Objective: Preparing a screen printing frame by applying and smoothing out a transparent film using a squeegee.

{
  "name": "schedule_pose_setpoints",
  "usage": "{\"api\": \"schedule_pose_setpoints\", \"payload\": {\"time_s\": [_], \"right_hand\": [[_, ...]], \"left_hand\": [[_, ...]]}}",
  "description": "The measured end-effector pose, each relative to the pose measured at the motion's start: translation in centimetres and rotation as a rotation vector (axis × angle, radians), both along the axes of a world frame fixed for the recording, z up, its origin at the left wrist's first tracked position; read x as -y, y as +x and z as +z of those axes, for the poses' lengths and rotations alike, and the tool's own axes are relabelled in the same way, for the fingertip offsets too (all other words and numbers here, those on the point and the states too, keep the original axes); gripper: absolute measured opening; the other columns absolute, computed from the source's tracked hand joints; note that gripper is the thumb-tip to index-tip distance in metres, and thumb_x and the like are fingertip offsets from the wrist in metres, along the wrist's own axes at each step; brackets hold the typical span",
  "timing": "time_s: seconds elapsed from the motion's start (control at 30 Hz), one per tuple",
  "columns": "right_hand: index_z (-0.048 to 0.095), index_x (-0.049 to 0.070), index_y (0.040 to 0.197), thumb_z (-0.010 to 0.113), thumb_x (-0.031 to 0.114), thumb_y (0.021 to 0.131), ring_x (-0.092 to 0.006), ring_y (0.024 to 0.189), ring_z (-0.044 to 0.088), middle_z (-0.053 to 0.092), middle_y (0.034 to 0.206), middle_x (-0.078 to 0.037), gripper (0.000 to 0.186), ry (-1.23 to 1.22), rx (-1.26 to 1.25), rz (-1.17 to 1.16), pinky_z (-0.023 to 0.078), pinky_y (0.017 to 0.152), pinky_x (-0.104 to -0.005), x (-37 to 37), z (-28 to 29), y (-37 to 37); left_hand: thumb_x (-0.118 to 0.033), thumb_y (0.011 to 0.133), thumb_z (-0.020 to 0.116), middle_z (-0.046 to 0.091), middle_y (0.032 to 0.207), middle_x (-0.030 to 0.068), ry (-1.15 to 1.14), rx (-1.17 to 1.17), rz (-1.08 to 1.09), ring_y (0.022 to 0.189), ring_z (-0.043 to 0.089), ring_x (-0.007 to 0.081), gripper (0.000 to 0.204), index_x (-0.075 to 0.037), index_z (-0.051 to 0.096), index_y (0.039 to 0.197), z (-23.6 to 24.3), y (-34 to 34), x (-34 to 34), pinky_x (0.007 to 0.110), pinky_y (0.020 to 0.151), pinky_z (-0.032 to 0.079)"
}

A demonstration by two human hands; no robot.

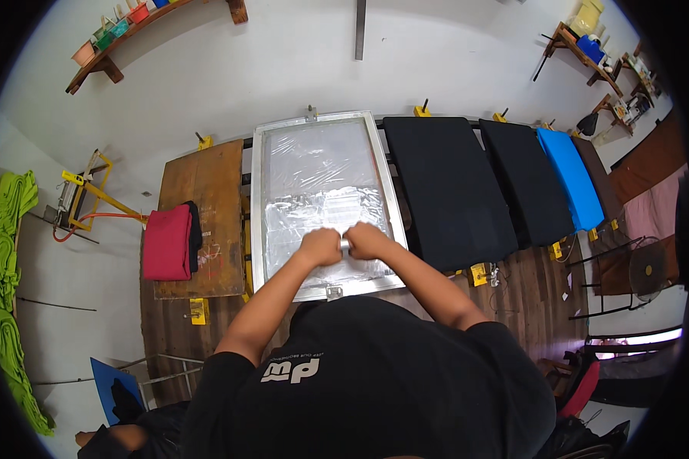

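A large aluminium-edged screen printing frame (258,206) lies in front of me. Shiny clear film or tape (325,157) covers its inside and is wrinkled across the nearer half. Over that nearer half, my left hand (321,246) and my right hand (366,241) are both closed in fists, close together. A small silvery-white piece (345,245) shows between them, and both hands appear to grip it. Most of it is hidden by my fingers, so its kind cannot be told.
Left of the frame, folded dark red cloth (167,245) lies on a wooden board (199,183). Black-covered boards (448,191) and a blue one (568,180) stand to the right. Green cloth bundles (6,268) hang at far left. A fan (648,270) stands at right.
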State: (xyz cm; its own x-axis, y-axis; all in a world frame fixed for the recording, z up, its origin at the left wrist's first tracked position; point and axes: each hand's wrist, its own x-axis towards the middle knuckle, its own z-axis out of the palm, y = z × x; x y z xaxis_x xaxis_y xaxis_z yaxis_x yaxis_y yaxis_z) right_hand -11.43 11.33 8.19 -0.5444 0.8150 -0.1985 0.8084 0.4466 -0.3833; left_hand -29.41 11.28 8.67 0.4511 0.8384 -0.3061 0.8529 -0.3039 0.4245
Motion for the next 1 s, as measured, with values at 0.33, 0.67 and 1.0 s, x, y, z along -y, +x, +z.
{"api": "schedule_pose_setpoints", "payload": {"time_s": [0.33,0.67,1.0], "right_hand": [[0.075,0.007,0.083,0.068,0.010,0.064,-0.0378,0.078,0.070,0.071,0.080,-0.020,0.020,0.045,0.044,0.046,0.058,0.072,-0.0464,1.6,-1.1,-0.2],[0.073,0.003,0.079,0.071,0.013,0.066,-0.0390,0.084,0.070,0.071,0.083,-0.022,0.016,-0.177,0.023,0.054,0.057,0.077,-0.0462,2.3,0.2,-0.1],[0.066,0.002,0.082,0.062,0.006,0.074,-0.0355,0.080,0.068,0.067,0.084,-0.018,0.010,0.231,-0.091,-0.070,0.056,0.072,-0.0458,5.7,-3.7,-0.6]], "left_hand": [[-0.018,0.066,0.068,0.073,0.087,0.0210,0.067,-0.019,-0.080,0.085,0.072,0.0374,0.022,-0.005,0.075,0.082,-1.3,0.5,1.1,0.046,0.079,0.058],[-0.026,0.069,0.068,0.074,0.089,0.0209,-0.163,-0.021,-0.071,0.086,0.072,0.0372,0.026,-0.005,0.076,0.084,0.6,-0.2,2.5,0.046,0.079,0.058],[-0.009,0.070,0.063,0.063,0.084,0.0188,0.367,0.237,-0.028,0.078,0.065,0.0387,0.016,-0.002,0.066,0.084,-4.5,0.0,5.1,0.049,0.072,0.053]]}}
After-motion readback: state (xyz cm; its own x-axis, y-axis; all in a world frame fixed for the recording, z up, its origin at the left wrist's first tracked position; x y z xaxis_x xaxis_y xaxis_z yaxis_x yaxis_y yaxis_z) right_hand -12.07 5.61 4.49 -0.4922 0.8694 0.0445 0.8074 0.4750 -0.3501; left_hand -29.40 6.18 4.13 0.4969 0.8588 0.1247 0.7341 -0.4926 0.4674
